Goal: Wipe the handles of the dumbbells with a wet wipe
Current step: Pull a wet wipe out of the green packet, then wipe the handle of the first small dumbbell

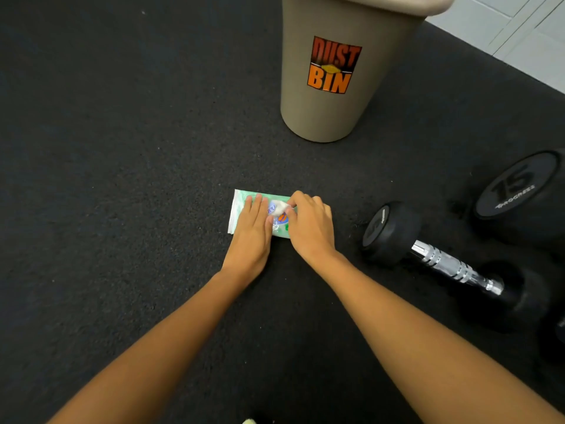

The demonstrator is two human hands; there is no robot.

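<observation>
A pale green pack of wet wipes (241, 206) lies flat on the dark rubber floor. My left hand (252, 232) presses flat on the pack, fingers together. My right hand (308, 228) pinches a white wet wipe (279, 208) that sticks out of the pack's opening. To the right lies a small black dumbbell (391, 229) with a shiny knurled metal handle (452, 266). Behind it stands a larger black dumbbell (516, 191) marked 15, its handle hidden.
A tall beige bin (342, 117) labelled DUST BIN stands just beyond the pack. White floor tiles (532, 32) begin at the far right corner. The black rubber floor (107, 179) stretches to the left.
</observation>
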